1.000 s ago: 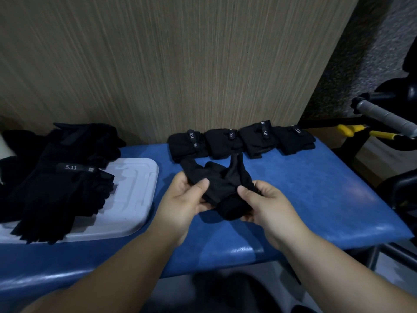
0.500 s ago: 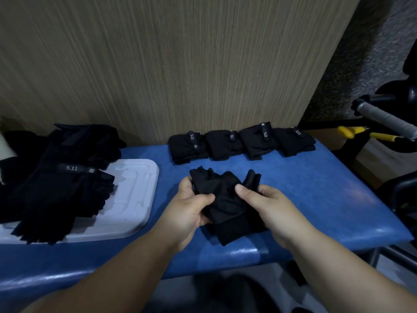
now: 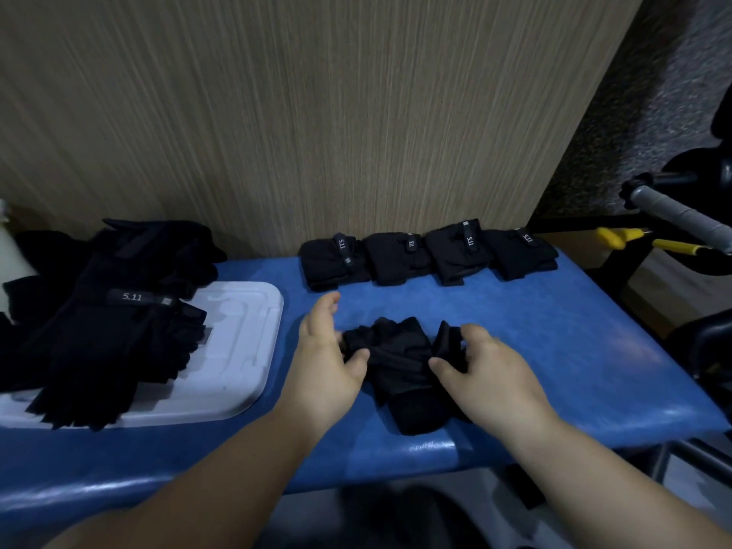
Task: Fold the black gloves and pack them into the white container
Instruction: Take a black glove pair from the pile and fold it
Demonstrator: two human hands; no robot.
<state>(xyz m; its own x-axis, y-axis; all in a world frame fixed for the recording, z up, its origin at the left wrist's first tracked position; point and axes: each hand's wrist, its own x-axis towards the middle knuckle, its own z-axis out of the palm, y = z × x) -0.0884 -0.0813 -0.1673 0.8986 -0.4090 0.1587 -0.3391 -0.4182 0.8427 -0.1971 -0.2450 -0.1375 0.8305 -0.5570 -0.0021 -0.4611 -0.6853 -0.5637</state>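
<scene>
A crumpled black glove (image 3: 400, 366) lies on the blue padded bench (image 3: 554, 350), its cuff toward me. My left hand (image 3: 325, 362) sits at the glove's left edge with the thumb touching the fabric and the fingers lifted and spread above the bench. My right hand (image 3: 487, 370) pinches the glove's right flap between curled fingers and thumb. Several folded black gloves (image 3: 427, 257) stand in a row at the back against the wall. A white container (image 3: 237, 350) lies at the left, with a pile of unfolded black gloves (image 3: 103, 322) on it.
A wood-grain wall panel (image 3: 317, 112) closes the back of the bench. To the right, past the bench edge, are a grey-gripped bar (image 3: 673, 215), yellow-handled tools (image 3: 626, 239) and dark equipment. The bench's front edge runs just below the glove.
The glove went from held up in both hands down onto the bench. My left hand's fingers have let go and lifted off it; my right hand stays on its right side.
</scene>
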